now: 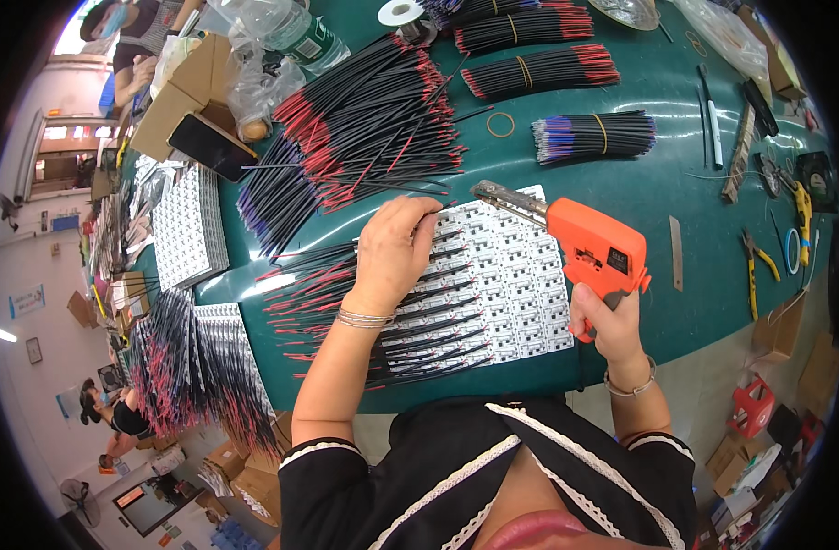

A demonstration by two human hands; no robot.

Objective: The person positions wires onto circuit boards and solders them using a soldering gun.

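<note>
My right hand [612, 321] is wrapped round the grip of an orange soldering gun [598, 240]. The gun's metal nose points left over the top edge of a white circuit board panel [525, 316]. At the panel's upper left, my left hand [399, 246] is closed, thumb and fingertips pinched on a thin wire; a short end shows beside the fingertips, close to the gun's nose. Rows of black wires with red ends [424, 353] lie across the left part of the panel and stick out past its left edge. My left palm hides some of them.
Loose black wires with red ends [373, 124] are heaped behind my left hand. Tied wire bundles [540, 71] lie at the back. Stacked white panels [188, 225] and a phone [216, 147] stand left; wired panels [227, 344] overhang the table's left edge. Yellow-handled pliers [754, 275] lie right.
</note>
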